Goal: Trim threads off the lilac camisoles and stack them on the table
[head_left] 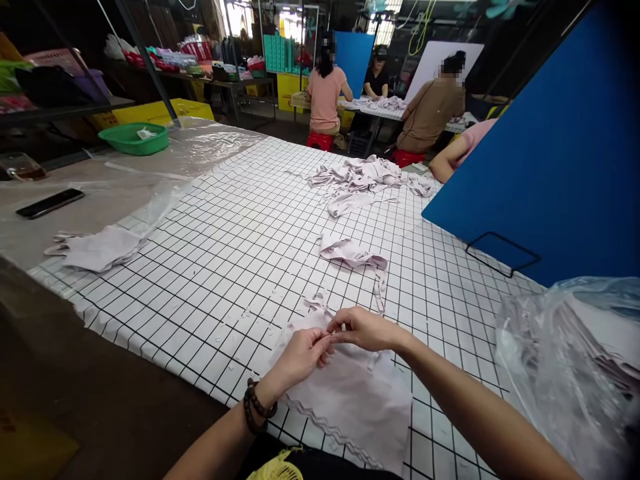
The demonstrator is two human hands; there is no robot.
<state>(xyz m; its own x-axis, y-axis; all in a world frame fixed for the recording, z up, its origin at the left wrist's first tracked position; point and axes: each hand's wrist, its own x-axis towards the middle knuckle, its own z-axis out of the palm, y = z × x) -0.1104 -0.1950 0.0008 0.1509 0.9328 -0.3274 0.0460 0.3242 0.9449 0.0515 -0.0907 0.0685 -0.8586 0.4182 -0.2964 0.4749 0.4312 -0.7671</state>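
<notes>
A pale pinkish camisole (360, 393) lies spread in front of me, its wavy hem towards my body and a strap loop at its far edge. My left hand (303, 353), with dark beads at the wrist, is closed in a pinch on the upper part of the camisole. Right beside it, my right hand (360, 328) pinches the same spot, fingertips meeting those of the left. Whatever fine detail sits between the fingertips is too small to make out. Just beyond the hands rests another crumpled pale garment (353, 255) with a strap trailing towards me.
A heap of similar garments (370, 175) lies farther back on the grid-patterned table (225, 247). Folded garments (105, 248), a phone (50, 203) and a green basket (135, 139) are on the left. To the right stand a blue panel (560, 167) and a plastic bag (560, 380). Several people work beyond.
</notes>
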